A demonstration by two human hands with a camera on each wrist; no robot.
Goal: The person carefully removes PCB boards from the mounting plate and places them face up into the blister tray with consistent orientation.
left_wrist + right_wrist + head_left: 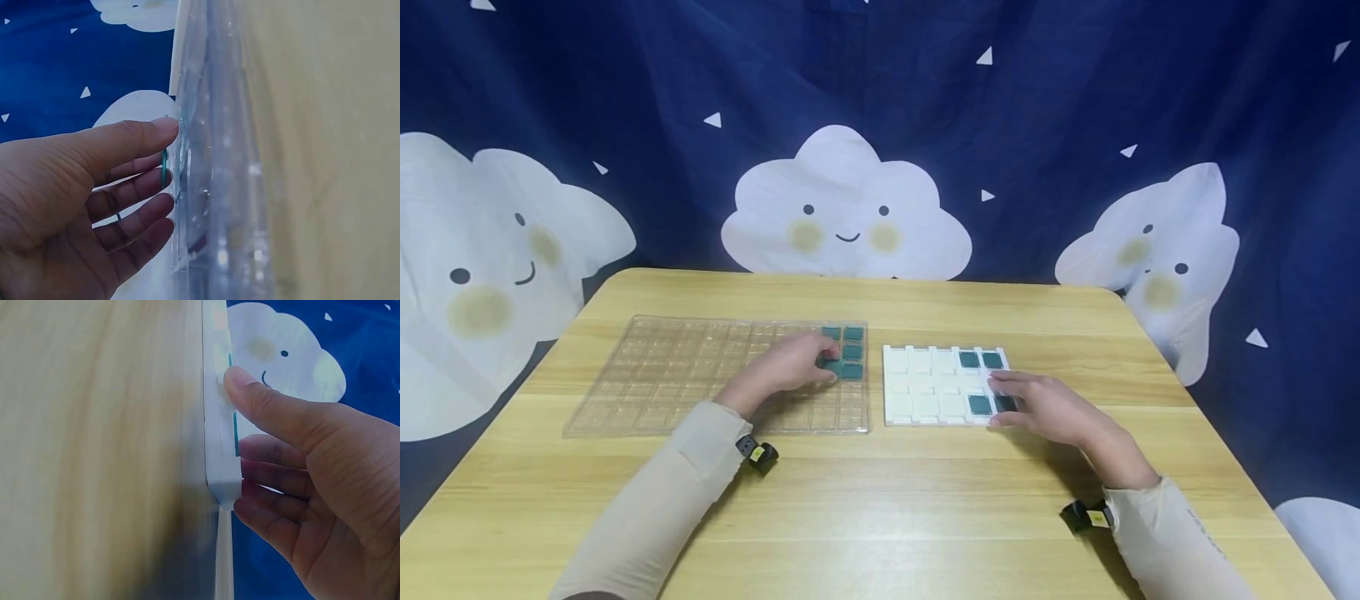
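Observation:
My left hand (793, 360) is over the right end of a clear plastic tray (700, 417) divided into small square pockets. Its thumb and fingers pinch a thin green square tile (164, 167), whose edge shows just off the tray in the left wrist view. Beside it, other green tiles (852, 352) sit in the tray's rightmost pockets. At the right end of a white slotted tray (913, 383) is my right hand (1048, 408). Its thumb and fingers straddle a green tile (236, 434) lying flat at the near right corner. More green tiles (969, 360) lie in the white tray.
Both trays lie side by side on a light wooden table (880, 508), with a narrow gap between them. Behind the table hangs a dark blue curtain (910, 75) with white clouds and triangles. Each wrist wears a small black camera (763, 457).

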